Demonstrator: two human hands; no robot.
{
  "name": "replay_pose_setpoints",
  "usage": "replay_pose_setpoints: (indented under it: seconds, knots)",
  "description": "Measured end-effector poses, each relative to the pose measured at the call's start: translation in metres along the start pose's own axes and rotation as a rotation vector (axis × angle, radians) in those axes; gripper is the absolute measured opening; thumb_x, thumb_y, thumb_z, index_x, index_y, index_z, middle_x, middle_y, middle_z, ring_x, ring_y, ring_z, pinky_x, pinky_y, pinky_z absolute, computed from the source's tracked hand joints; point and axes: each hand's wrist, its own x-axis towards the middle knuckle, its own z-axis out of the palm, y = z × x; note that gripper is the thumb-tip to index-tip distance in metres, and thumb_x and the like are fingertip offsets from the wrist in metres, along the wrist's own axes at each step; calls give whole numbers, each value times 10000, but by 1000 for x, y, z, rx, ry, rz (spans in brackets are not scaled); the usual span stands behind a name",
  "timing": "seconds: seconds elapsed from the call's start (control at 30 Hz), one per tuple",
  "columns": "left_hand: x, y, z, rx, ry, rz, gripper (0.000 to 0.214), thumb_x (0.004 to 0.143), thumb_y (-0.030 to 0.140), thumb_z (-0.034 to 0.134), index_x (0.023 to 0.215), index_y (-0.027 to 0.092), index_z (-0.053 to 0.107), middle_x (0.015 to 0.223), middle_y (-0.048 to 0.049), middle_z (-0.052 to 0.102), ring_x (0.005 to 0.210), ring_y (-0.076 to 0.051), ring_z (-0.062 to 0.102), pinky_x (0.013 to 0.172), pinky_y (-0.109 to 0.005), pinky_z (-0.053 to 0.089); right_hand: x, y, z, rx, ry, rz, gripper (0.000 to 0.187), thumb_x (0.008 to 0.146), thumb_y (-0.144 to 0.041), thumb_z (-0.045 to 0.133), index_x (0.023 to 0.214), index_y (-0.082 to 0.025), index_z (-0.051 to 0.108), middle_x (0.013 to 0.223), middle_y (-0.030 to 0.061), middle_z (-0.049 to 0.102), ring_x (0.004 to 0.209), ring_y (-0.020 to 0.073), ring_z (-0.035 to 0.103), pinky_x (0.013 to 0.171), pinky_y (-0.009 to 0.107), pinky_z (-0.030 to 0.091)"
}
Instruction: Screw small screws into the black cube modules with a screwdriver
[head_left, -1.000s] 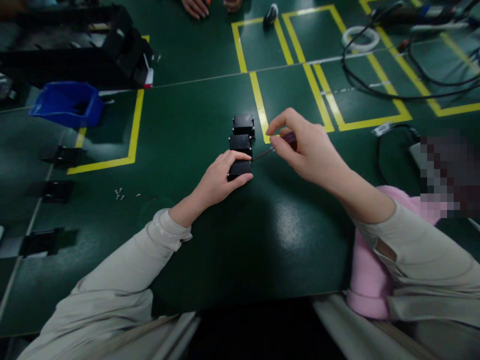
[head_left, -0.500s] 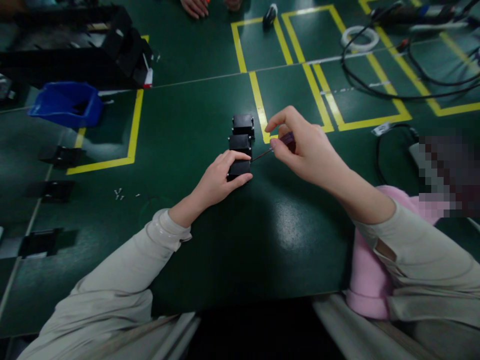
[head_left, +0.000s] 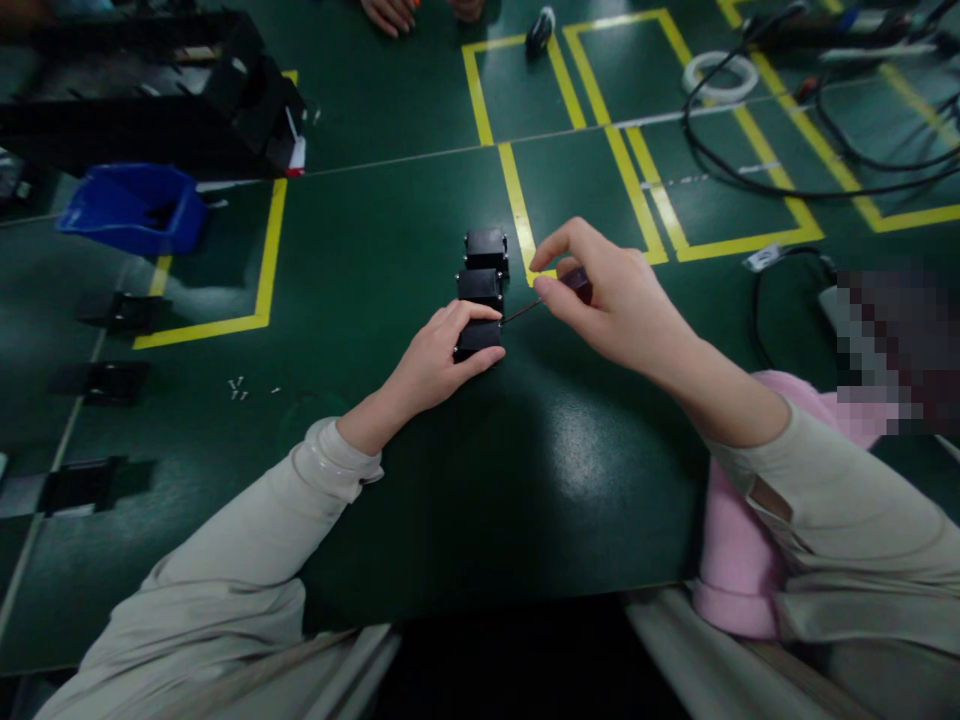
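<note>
Three small black boxes stand in a row on the green table (head_left: 420, 500). My left hand (head_left: 439, 360) grips the nearest black box (head_left: 480, 338), thumb on its near side and fingers over its far edge. The middle black box (head_left: 480, 285) and the far black box (head_left: 486, 246) sit just beyond, with small screws showing at their sides. In my right hand (head_left: 611, 295) is a screwdriver (head_left: 576, 281) with a dark handle. Its thin shaft slants down left, and the tip meets the right side of the nearest box.
Several loose screws (head_left: 238, 387) lie left of my hand. Farther left are a blue bin (head_left: 139, 205), a black rack (head_left: 225, 110) and more black parts (head_left: 112, 382). Cables (head_left: 720, 165) and a white tape roll (head_left: 720, 78) are at far right. Another person's hand (head_left: 390, 15) rests at the top.
My right hand's fingers have shifted very slightly on the screwdriver handle. My left hand and the boxes have stayed in place.
</note>
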Motion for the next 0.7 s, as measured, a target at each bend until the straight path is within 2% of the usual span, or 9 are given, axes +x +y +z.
replay_pose_setpoints:
  seconds: [0.1, 0.3, 0.5, 0.7]
  knots:
    - [0, 0, 0, 1, 7, 10, 433, 940, 504, 593, 1255, 208, 572, 1246, -71, 623, 1133, -253, 590, 1017, -371, 445, 0, 0, 0, -12, -6, 6, 147, 960, -329, 517, 949, -205, 595, 722, -6, 600, 630, 134, 563, 658, 286, 400]
    - [0, 0, 0, 5, 5, 11, 424, 941, 490, 600, 1252, 203, 572, 1250, -73, 623, 1142, -256, 588, 1012, -370, 445, 0, -1, -1, 13, 7, -2, 153, 942, -273, 514, 1079, -224, 561, 696, -24, 576, 609, 141, 539, 652, 294, 407]
    - [0, 1, 0, -2, 5, 15, 416, 943, 476, 601, 1255, 202, 572, 1251, -71, 623, 1146, -253, 587, 1015, -364, 441, 0, -1, 0, -8, -5, 17, 166, 970, -333, 504, 953, -202, 605, 718, -8, 598, 626, 131, 541, 673, 287, 403]
    - [1, -1, 1, -1, 7, 22, 427, 944, 488, 597, 1256, 198, 573, 1242, -69, 622, 1140, -250, 588, 1003, -356, 442, 0, -1, -1, 1, -2, -9, 175, 934, -239, 507, 1093, -197, 566, 686, -28, 559, 614, 136, 535, 655, 285, 388]
